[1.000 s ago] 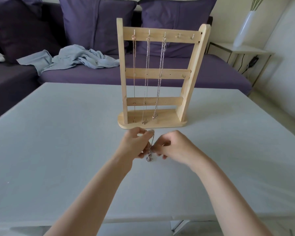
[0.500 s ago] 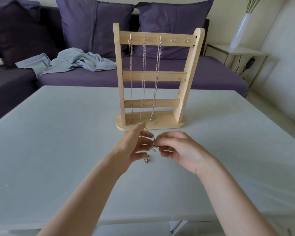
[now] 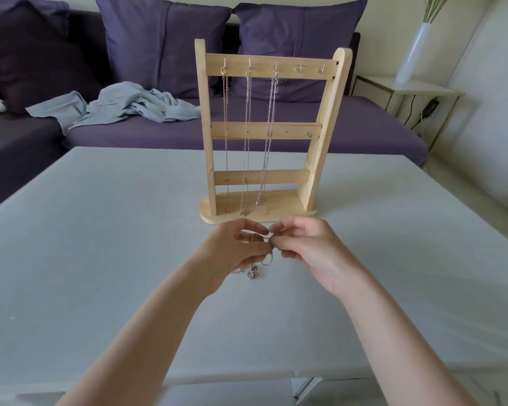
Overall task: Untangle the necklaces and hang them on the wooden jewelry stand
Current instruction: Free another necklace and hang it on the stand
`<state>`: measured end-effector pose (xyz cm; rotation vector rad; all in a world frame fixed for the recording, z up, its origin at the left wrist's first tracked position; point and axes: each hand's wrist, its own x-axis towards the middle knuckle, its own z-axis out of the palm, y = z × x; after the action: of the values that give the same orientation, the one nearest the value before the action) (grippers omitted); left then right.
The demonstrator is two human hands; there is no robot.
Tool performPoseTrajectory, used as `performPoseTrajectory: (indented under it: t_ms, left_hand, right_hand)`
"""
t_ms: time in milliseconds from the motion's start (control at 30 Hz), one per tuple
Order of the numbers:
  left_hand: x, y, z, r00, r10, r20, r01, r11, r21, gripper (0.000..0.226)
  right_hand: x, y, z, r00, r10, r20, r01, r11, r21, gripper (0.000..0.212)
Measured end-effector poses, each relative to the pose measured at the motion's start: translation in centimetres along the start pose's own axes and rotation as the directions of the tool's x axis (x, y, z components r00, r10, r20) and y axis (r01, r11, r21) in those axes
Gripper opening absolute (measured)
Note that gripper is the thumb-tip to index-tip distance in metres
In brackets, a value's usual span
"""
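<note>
Left hand (image 3: pixel 232 253) and right hand (image 3: pixel 305 247) meeting just before wooden jewelry stand (image 3: pixel 258 212), fingertips curling, pinching silver necklace (image 3: pixel 266 259) between them; pendant (image 3: pixel 252 273) dangling below, touching table (image 3: pixel 100 230). Three chains hanging on stand. No readable writing showing.

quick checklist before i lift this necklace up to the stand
1. Both hands on the chain: ok. Left hand and right hand pinch the necklace between them.
2. Chain untangled: cannot tell; it bunches by the pendant on the table.
3. Free hook: ok. Two hooks at the right of the top bar are bare.
4. Hung necklaces out of the way: ok, on the left three hooks.
5. Stand upright: ok.
6. Clasp state: cannot tell.
</note>
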<state>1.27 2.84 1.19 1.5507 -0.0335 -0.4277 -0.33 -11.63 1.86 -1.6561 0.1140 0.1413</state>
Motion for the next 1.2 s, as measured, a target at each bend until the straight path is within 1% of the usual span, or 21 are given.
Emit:
performPoseTrajectory:
  t_ms: [67, 167, 233, 300, 367, 433, 467, 500, 567, 633, 667, 700, 733, 800, 833, 867, 933, 1000, 1067, 1133, 1200]
  left_hand:
    - [-0.2, 0.0, 0.1, 1.000, -0.009, 0.013, 0.008, 1.000, 0.025, 0.021]
    - [-0.1, 0.1, -0.1, 1.000, -0.005, -0.003, 0.005, 0.999, -0.034, 0.023]
    - [0.1, 0.2, -0.3, 1.000, 0.005, -0.017, -0.006, 0.997, -0.078, 0.024]
    - [0.3, 0.0, -0.2, 0.999, 0.034, -0.023, -0.035, 0.999, -0.037, 0.023]
    - [0.4, -0.5, 0.2, 0.994, 0.101, -0.030, -0.093, 0.977, 0.191, 0.022]
    - [0.5, -1.3, 0.9, 0.984, 0.179, 0.000, -0.155, 0.852, 0.501, 0.022]
    - [0.5, -1.7, 1.4, 0.979, 0.202, 0.014, -0.174, 0.805, 0.567, 0.022]
    - [0.5, -2.0, 1.6, 0.979, 0.206, 0.012, -0.177, 0.807, 0.564, 0.021]
    - [0.5, -1.5, 1.5, 0.986, 0.159, -0.043, -0.133, 0.923, 0.360, 0.020]
    - [0.4, -0.5, 0.8, 0.992, 0.080, -0.094, -0.075, 0.996, 0.057, 0.021]
    - [0.4, -0.1, 0.4, 0.994, 0.043, -0.103, -0.051, 0.995, -0.083, 0.021]
    - [0.3, 0.1, 0.1, 0.993, 0.019, -0.114, -0.039, 0.984, -0.173, 0.021]
    - [0.3, 0.1, -0.1, 0.991, 0.007, -0.131, -0.035, 0.977, -0.210, 0.020]
    - [0.3, 0.0, -0.2, 0.986, 0.008, -0.168, -0.040, 0.981, -0.189, 0.020]
    - [0.4, -0.1, -0.1, 0.983, 0.013, -0.182, -0.040, 0.988, -0.146, 0.019]
    - [0.4, -0.2, 0.0, 0.982, 0.017, -0.187, -0.035, 0.995, -0.092, 0.017]
    - [0.3, -0.3, 0.3, 0.982, 0.040, -0.187, -0.035, 0.999, 0.029, 0.013]
    - [0.4, -0.3, 0.5, 0.977, 0.070, -0.202, -0.054, 0.995, 0.083, 0.014]
    - [0.4, -0.2, 0.2, 0.972, 0.061, -0.226, -0.048, 0.997, 0.065, 0.015]
    - [0.5, 0.1, -0.3, 0.974, 0.013, -0.227, -0.019, 1.000, -0.025, 0.015]
    - [0.4, 0.3, -0.4, 0.986, -0.050, -0.161, 0.015, 0.978, -0.209, 0.015]
  right_hand:
    - [0.0, 0.0, -0.1, 0.999, 0.043, 0.028, -0.042, 0.999, -0.033, 0.017]
    - [0.0, -0.1, -0.2, 0.992, 0.104, 0.068, -0.098, 0.991, -0.092, 0.017]
    - [-0.1, -0.3, -0.1, 0.985, 0.121, 0.121, -0.114, 0.992, -0.059, 0.017]
    - [-0.2, -0.4, 0.0, 0.978, 0.130, 0.165, -0.135, 0.991, 0.023, 0.018]
    - [-0.1, -0.4, 0.2, 0.983, 0.121, 0.138, -0.132, 0.989, 0.074, 0.019]
    - [0.1, -0.4, 0.1, 0.993, 0.077, 0.085, -0.086, 0.991, 0.106, 0.019]
    - [0.2, -0.5, 0.0, 0.996, 0.044, 0.073, -0.055, 0.987, 0.150, 0.019]
    - [0.2, -0.6, -0.1, 0.998, 0.016, 0.067, -0.030, 0.976, 0.217, 0.019]
    - [0.2, -0.9, -0.4, 0.999, 0.004, 0.048, -0.023, 0.915, 0.402, 0.018]
    - [0.3, -1.1, -0.8, 0.999, 0.034, 0.038, -0.050, 0.830, 0.556, 0.018]
    - [0.3, -1.0, -0.9, 0.998, 0.050, 0.034, -0.060, 0.819, 0.570, 0.018]
    - [0.4, -0.9, -1.0, 0.998, 0.063, 0.027, -0.068, 0.850, 0.523, 0.017]
    - [0.4, -0.7, -1.0, 0.997, 0.069, 0.025, -0.073, 0.911, 0.406, 0.016]
    - [0.1, -0.4, -0.6, 0.996, 0.072, 0.054, -0.074, 0.997, 0.036, 0.010]
    - [0.0, -0.2, -0.4, 0.994, 0.078, 0.080, -0.067, 0.989, -0.131, 0.008]
    - [0.0, 0.1, -0.1, 0.991, 0.087, 0.104, -0.059, 0.966, -0.251, 0.006]
    - [-0.2, 0.3, 0.3, 0.986, 0.108, 0.124, -0.055, 0.926, -0.374, 0.006]
    - [-0.3, 0.2, 0.3, 0.987, 0.107, 0.116, -0.056, 0.924, -0.379, 0.012]
    - [-0.3, 0.0, 0.1, 0.994, 0.071, 0.080, -0.047, 0.964, -0.263, 0.010]
    - [-0.1, -0.2, -0.2, 0.999, 0.036, -0.015, -0.038, 0.985, -0.166, 0.009]
    - [0.0, -0.3, -0.4, 0.994, 0.021, -0.104, -0.034, 0.992, -0.122, 0.009]
